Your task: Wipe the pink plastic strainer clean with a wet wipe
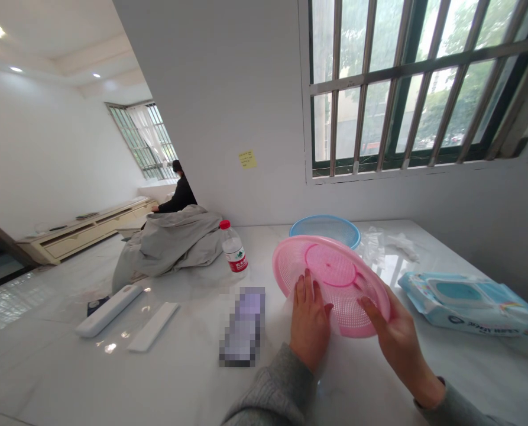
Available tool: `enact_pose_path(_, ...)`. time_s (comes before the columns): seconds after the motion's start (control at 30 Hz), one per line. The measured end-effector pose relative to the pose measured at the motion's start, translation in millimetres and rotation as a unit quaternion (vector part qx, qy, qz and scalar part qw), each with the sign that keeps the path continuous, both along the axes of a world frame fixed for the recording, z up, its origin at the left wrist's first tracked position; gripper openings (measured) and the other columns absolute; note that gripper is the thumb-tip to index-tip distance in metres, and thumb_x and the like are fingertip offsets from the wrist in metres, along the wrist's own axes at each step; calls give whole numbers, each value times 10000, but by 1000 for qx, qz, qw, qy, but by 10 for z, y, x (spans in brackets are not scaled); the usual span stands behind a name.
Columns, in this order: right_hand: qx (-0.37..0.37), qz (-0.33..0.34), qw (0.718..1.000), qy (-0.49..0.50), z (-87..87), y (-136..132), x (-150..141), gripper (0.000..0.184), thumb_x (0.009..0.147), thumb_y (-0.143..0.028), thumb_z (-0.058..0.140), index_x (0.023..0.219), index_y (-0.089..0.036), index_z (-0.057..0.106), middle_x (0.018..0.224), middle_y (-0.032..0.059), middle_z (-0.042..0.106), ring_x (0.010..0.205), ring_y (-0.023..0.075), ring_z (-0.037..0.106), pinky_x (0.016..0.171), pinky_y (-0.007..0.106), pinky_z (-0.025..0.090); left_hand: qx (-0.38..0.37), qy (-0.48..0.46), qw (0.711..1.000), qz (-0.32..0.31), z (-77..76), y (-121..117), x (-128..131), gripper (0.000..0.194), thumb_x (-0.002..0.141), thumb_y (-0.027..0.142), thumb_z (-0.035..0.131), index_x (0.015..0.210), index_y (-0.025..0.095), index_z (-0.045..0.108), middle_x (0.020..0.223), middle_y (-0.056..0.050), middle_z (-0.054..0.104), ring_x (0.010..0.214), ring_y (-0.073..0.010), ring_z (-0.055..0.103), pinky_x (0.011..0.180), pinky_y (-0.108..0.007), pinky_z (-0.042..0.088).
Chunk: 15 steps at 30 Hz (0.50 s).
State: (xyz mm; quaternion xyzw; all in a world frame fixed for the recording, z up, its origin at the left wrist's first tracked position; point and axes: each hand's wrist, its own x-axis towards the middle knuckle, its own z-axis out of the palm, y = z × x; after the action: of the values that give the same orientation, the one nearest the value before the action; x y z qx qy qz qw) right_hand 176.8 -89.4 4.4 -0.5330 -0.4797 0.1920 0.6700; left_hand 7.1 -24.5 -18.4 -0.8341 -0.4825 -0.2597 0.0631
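A round pink plastic basket (pixel 334 296) with a mesh surface is tilted up above the white table. My right hand (pixel 397 337) grips its right rim, thumb on the near face and the other fingers mostly hidden behind. Against the mesh lies my left hand (pixel 310 322), its fingers stretched out flat. Something thin, whitish and see-through shows beside the left palm, perhaps a wipe; its kind is unclear. Just behind stands a blue mesh basket (pixel 323 228), partly covered by the pink one. To the right lies a light-blue pack of wipes (pixel 470 303).
A red-capped bottle (pixel 235 251), a blurred-out phone-like item (pixel 245 328), a long white case (pixel 109 310) and a flat white strip (pixel 154 326) are on the table (pixel 193 378). Grey cloth (pixel 179 239) lies at the back left. Crumpled clear plastic (pixel 373 245) sits near the wall. A person (pixel 181 192) is far off.
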Motion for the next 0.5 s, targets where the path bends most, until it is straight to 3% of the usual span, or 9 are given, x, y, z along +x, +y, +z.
enact_pose_path(0.1, -5, 1, 1000, 10, -9, 2, -5, 608, 936, -529, 760, 1471, -259, 655, 1436, 111, 704, 1341, 377, 629, 1196, 644, 431, 0, -7, 1000, 12, -6, -24, 14, 540, 993, 104, 498, 1531, 51, 486, 1705, -241, 378, 1551, -402, 428, 1221, -603, 462)
enact_pose_path(0.2, -8, 9, 1000, 15, -46, 21, 13, 626, 928, -529, 768, 1479, -256, 648, 1437, 114, 707, 1343, 378, 633, 1196, 647, 438, -11, -2, 1000, 2, -6, -36, 13, 575, 969, 107, 522, 1538, 35, 478, 1705, -253, 373, 1542, -397, 443, 1227, -580, 461)
enact_pose_path(0.37, -20, 6, 1000, 21, -84, 41, 36, 642, 919, -553, 766, 1473, -248, 650, 1440, 118, 711, 1347, 384, 640, 1188, 654, 453, -19, 13, 1000, -14, -55, -3, -1, 592, 971, 157, 545, 1544, 32, 464, 1755, -257, 252, 1580, -394, 385, 1245, -567, 440)
enact_pose_path(0.5, -21, -22, 999, -8, 46, -8, 11, 685, 889, -571, 788, 1476, -244, 652, 1404, 116, 738, 1308, 381, 677, 1119, 575, 551, -18, 7, 1000, -1, -94, 42, -19, 646, 970, 187, 549, 1581, 29, 411, 1748, -288, 226, 1611, -414, 306, 1243, -624, 416)
